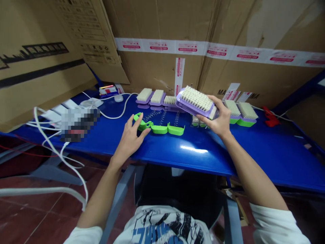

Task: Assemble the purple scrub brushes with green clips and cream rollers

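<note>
My right hand (218, 117) is closed around a scrub brush (196, 100) with a purple body, lifted above the table and tilted, its cream bristles facing up. My left hand (130, 139) has its fingers apart at a bright green plastic piece (142, 123); I cannot tell whether the fingertips touch it. Two more green pieces, a middle one (159, 129) and a right one (176, 129), lie in a row beside it. Behind them rest metal springs (163, 117). Farther back stand purple brushes (156, 97), bristles up.
Brushes with green lower parts (246, 113) stand at the right, near a red object (271, 117). White cables (63, 154) and a power strip (58, 112) occupy the left, beside a blurred patch. Cardboard (162, 73) walls the back of the blue table (162, 150).
</note>
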`<state>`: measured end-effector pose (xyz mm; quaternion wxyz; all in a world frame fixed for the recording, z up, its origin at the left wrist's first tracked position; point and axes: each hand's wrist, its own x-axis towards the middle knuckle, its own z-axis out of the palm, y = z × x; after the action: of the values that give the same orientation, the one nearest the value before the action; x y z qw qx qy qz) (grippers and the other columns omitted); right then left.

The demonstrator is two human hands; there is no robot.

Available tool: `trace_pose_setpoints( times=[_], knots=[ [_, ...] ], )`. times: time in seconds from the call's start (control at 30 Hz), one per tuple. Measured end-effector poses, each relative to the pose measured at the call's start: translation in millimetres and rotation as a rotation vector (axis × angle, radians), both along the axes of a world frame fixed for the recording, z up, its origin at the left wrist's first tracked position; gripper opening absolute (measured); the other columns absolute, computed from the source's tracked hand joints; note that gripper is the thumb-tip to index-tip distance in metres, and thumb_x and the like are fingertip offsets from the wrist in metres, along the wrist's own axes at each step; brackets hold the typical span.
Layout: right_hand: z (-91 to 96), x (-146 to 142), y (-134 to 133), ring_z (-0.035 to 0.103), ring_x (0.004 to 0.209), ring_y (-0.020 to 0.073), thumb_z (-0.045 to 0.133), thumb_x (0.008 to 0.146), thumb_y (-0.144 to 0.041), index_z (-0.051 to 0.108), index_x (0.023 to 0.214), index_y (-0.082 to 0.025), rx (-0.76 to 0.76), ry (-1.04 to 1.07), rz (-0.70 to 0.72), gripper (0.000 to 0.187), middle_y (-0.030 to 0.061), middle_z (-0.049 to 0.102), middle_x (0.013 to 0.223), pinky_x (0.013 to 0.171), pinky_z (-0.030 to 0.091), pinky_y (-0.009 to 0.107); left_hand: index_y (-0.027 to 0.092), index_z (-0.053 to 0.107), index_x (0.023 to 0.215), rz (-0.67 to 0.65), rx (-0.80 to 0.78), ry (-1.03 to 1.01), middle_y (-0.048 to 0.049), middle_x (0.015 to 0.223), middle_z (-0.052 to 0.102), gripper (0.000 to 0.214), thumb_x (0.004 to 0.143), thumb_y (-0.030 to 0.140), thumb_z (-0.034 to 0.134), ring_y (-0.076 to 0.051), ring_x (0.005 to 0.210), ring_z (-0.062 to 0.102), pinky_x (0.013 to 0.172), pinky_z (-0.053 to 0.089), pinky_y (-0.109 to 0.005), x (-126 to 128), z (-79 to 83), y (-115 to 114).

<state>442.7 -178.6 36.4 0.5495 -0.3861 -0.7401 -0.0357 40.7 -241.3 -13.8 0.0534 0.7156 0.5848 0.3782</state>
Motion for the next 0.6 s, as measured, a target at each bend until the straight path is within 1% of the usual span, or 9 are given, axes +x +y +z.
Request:
trace_pose_setpoints(
  times=[0.03, 0.07, 0.1, 0.17, 0.23, 0.3, 0.37, 0.47, 0.6],
  knots=[
    [-1.0, 0, 1, 0.08, 0.133, 0.0396, 0.1, 0.078, -0.065, 0.074, 0.147, -0.032, -0.004, 0.001, -0.005, 0.081, 0.0088, 0.083, 0.146, 0.119, 0.064, 0.066, 0.032, 0.057, 0.173, -0.044, -0.016, 0.007, -0.0184, 0.173, 0.052, 0.067, 0.11, 0.055, 0.065, -0.043, 0.167, 0.048, 0.137, 0.044, -0.066, -3, -0.2, -3],
    [-2.1, 0, 2, 0.08, 0.134, 0.0397, 0.1, 0.078, -0.066, 0.074, 0.147, -0.033, -0.009, 0.004, -0.008, 0.081, 0.009, 0.083, 0.146, 0.12, 0.064, 0.066, 0.032, 0.056, 0.174, -0.072, -0.017, 0.006, -0.0181, 0.171, 0.054, 0.065, 0.111, 0.05, 0.062, -0.042, 0.164, 0.052, 0.136, 0.046, -0.064, -4, -0.5, -6],
    [-3.2, -1, 2, 0.08, 0.134, 0.0399, 0.099, 0.077, -0.067, 0.074, 0.147, -0.033, -0.012, 0.009, -0.008, 0.081, 0.0094, 0.083, 0.145, 0.12, 0.064, 0.067, 0.033, 0.058, 0.172, -0.077, -0.006, 0.0, -0.0179, 0.166, 0.057, 0.063, 0.111, 0.045, 0.061, -0.041, 0.159, 0.057, 0.134, 0.049, -0.062, -5, -1.0, -7],
    [-4.9, -2, 4, 0.08, 0.134, 0.0401, 0.099, 0.077, -0.067, 0.075, 0.146, -0.032, -0.007, 0.021, -0.005, 0.081, 0.0103, 0.083, 0.144, 0.119, 0.063, 0.067, 0.034, 0.066, 0.166, -0.028, 0.036, -0.014, -0.0173, 0.154, 0.062, 0.057, 0.109, 0.038, 0.062, -0.04, 0.147, 0.066, 0.129, 0.054, -0.06, -5, -2.6, -8],
    [-5.9, -3, 4, 0.081, 0.132, 0.0399, 0.099, 0.077, -0.067, 0.075, 0.145, -0.032, 0.004, 0.021, -0.003, 0.08, 0.0108, 0.084, 0.144, 0.118, 0.064, 0.067, 0.035, 0.069, 0.163, 0.038, 0.071, -0.024, -0.0158, 0.144, 0.062, 0.056, 0.107, 0.038, 0.068, -0.038, 0.136, 0.07, 0.124, 0.058, -0.058, -3, -4.3, -6],
    [-6.3, -4, 4, 0.082, 0.13, 0.0392, 0.098, 0.078, -0.065, 0.075, 0.145, -0.032, 0.007, 0.014, 0.001, 0.078, 0.0106, 0.084, 0.143, 0.115, 0.066, 0.066, 0.037, 0.067, 0.165, 0.066, 0.089, -0.03, -0.0141, 0.138, 0.062, 0.061, 0.105, 0.038, 0.074, -0.037, 0.131, 0.071, 0.121, 0.06, -0.055, -1, -5.2, -3],
    [-6.6, -4, 3, 0.082, 0.13, 0.0389, 0.097, 0.079, -0.065, 0.075, 0.145, -0.031, 0.003, 0.002, 0.003, 0.077, 0.0105, 0.084, 0.143, 0.114, 0.066, 0.065, 0.037, 0.063, 0.168, 0.059, 0.094, -0.032, -0.0127, 0.134, 0.062, 0.067, 0.103, 0.038, 0.078, -0.035, 0.127, 0.071, 0.118, 0.061, -0.052, 0, -4.7, 1],
    [-7.5, -4, 3, 0.081, 0.131, 0.0389, 0.096, 0.081, -0.067, 0.075, 0.146, -0.029, -0.018, -0.029, -0.004, 0.078, 0.0112, 0.084, 0.144, 0.115, 0.065, 0.065, 0.031, 0.061, 0.17, 0.068, 0.085, -0.018, -0.0131, 0.134, 0.063, 0.07, 0.102, 0.036, 0.08, -0.034, 0.123, 0.072, 0.115, 0.062, -0.051, 3, -1.3, 5],
    [-9.1, -4, 3, 0.08, 0.134, 0.0388, 0.091, 0.086, -0.069, 0.074, 0.147, -0.028, -0.047, -0.071, -0.015, 0.076, 0.0118, 0.083, 0.146, 0.117, 0.064, 0.063, 0.02, 0.057, 0.17, 0.173, 0.024, 0.067, -0.019, 0.14, 0.063, 0.076, 0.102, 0.043, 0.081, -0.043, 0.125, 0.073, 0.109, 0.064, -0.057, 9, 4.2, 4]
  ],
)
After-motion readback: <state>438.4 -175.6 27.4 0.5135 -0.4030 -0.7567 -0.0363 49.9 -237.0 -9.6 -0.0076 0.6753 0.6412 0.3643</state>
